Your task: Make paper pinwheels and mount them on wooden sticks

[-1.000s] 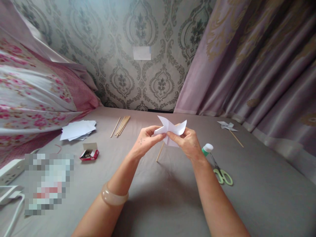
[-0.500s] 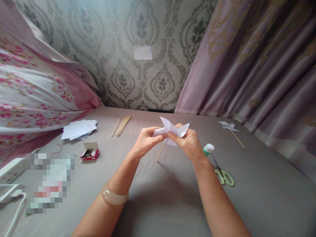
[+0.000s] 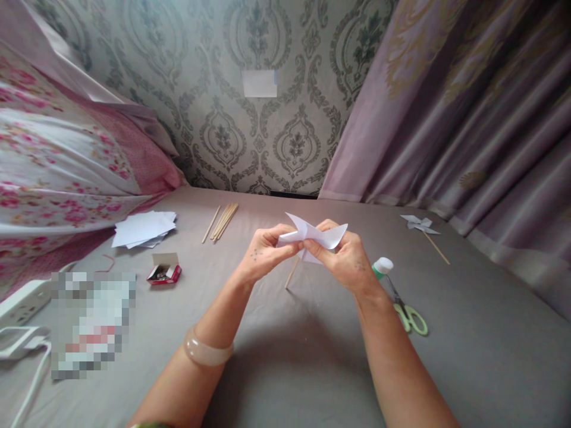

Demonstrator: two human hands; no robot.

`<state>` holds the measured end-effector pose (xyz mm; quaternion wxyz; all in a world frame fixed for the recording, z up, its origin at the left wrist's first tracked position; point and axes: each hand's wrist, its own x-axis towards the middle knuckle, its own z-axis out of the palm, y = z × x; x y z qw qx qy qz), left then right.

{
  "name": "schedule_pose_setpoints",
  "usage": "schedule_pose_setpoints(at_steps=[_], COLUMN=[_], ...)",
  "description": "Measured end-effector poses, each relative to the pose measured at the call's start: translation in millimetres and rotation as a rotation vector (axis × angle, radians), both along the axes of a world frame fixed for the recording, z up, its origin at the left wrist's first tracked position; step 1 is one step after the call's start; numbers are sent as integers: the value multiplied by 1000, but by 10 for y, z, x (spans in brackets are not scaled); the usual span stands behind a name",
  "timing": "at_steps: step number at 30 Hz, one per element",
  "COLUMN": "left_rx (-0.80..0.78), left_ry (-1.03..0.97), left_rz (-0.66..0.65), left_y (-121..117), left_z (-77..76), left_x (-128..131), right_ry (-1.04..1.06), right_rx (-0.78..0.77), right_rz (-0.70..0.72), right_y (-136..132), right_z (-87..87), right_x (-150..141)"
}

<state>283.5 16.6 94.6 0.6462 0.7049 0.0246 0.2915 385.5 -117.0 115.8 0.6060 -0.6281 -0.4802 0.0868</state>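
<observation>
White paper pinwheel (image 3: 329,237) is pinched by left hand (image 3: 264,252) and right hand (image 3: 346,258); it could be creased by overhard pressing.

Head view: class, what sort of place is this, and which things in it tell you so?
Probably a room in a home, perhaps a bedroom, though that is unsure: ornate patterned wallpaper at the back, a long purple curtain on the right and draped floral fabric on the left.

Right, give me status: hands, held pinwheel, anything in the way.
Left hand and right hand pinching the pinwheel. Its stick slanting down below. Glue and scissors off to the right, clear of it.
</observation>
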Motion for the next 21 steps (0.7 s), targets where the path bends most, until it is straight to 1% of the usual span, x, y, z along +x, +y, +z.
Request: schedule_pose_setpoints(at_steps=[2,5,7,8,9,11,14,16,18,21], left_rx=[-34,-132,-167,-156,-122,-7,142,200,225,273], left_ry=[1,28,71,107,157,281,434,484,513,532], left_rz=[20,41,20,3,-12,-8,14,41,65,120], left_y=[0,-8,-17,-22,-27,-36,-48,-56,-66,-92], left_z=[-23,-83,-145,-184,-230,-345,-563,-710,-826,-901], left_x=[27,64,68,61,47,5,-68,-100,-111,-107], right_ry=[13,78,156,202,248,326,395,417,433,460], right_rx=[2,24,39,44,48,46,39,36,39,48], right_rz=[-14,-44,-72,-89,-104,-133,-170,-192,-200,-197], right_y=[22,72,105,119,131,147,155,155,154,160], right_z=[-5,-30,-67,-92,-120,-180,-248,-263,-258,-247], right_x=[1,13,47,75,109,186,282,313,320,313])
